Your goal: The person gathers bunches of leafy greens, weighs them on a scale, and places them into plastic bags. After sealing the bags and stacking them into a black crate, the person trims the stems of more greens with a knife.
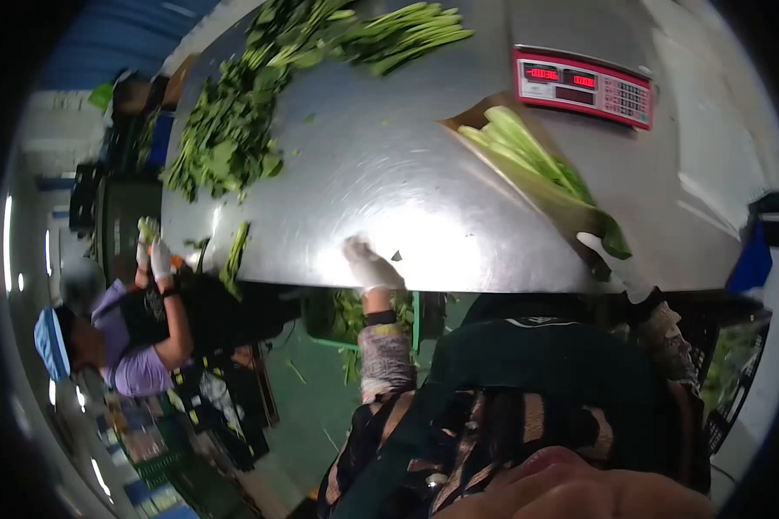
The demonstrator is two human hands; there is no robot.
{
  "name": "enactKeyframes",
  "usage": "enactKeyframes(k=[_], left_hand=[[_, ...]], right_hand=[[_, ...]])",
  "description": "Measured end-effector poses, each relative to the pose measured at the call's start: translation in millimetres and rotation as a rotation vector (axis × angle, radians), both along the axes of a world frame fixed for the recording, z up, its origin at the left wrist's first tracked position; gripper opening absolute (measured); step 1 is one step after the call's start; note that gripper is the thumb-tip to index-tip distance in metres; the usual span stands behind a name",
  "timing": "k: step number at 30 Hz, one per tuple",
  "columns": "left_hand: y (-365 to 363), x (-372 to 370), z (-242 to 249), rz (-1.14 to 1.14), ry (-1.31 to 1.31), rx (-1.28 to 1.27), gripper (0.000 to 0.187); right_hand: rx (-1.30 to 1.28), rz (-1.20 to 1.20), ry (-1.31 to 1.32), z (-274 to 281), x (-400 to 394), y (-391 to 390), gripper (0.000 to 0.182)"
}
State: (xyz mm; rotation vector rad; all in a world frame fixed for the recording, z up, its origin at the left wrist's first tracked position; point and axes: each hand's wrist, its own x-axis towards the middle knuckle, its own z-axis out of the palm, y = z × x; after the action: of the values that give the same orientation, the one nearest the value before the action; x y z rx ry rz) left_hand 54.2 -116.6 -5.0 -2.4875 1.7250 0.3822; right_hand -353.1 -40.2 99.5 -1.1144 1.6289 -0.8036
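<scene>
A brown-edged clear bag (541, 192) of leafy greens lies slanted on the metal table, with pale stalks (515, 138) at its upper end and dark leaves at its lower end. My right hand (627, 270), in a white glove, is closed on the leafy lower end of this bag; part of its fingers is hidden. My left hand (372, 265), also gloved, is over the table's near edge and holds nothing I can see. Its fingers reach forward and look slightly blurred. A small dark scrap (396, 256) lies just beside it.
A red digital scale (583, 87) stands at the back right. Loose leafy greens (229, 130) are heaped along the table's left and far sides. Below the near edge is a green crate (320, 322) with leaves. At left, a co-worker (138, 346) in gloves holds greens.
</scene>
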Motion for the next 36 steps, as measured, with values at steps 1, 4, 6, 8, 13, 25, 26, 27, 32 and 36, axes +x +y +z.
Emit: enactKeyframes(k=[1,4,6,8,13,25,26,27,32,36], left_hand=[[-5,15,44,0.483,-0.026,0.232,0.038],[16,170,-17,0.745,0.932,-0.992,0.038],[-1,113,39,0.778,0.792,-1.074,0.042],[-23,70,42,0.556,0.942,-0.908,0.045],[-56,-159,72,-0.111,1.251,-0.488,0.040],[-43,-607,49,-1.295,1.187,-0.100,0.055],[-42,-628,41,-1.358,1.154,-0.145,0.052],[-43,-649,34,-1.430,1.121,-0.192,0.049],[-53,-676,6,-1.401,0.572,0.071,0.025],[-38,-584,-7,-1.559,0.754,-0.065,0.024]], right_hand=[[0.067,-0.025,-0.073,-8,-7,8,0.038],[-0.357,-0.083,0.080,-26,0,29,0.033],[-0.415,-0.137,0.151,-33,-10,41,0.031],[-0.430,-0.246,0.010,-28,-23,71,0.031],[-0.359,-0.488,0.233,13,-58,151,0.029],[-0.080,-0.949,0.643,15,-41,309,0.028],[-0.075,-0.995,0.627,19,-34,314,0.030],[-0.073,-1.051,0.611,19,-29,316,0.032],[-0.012,-1.158,0.500,16,-20,322,0.036],[0.027,-1.209,0.417,-1,-13,341,0.035]])
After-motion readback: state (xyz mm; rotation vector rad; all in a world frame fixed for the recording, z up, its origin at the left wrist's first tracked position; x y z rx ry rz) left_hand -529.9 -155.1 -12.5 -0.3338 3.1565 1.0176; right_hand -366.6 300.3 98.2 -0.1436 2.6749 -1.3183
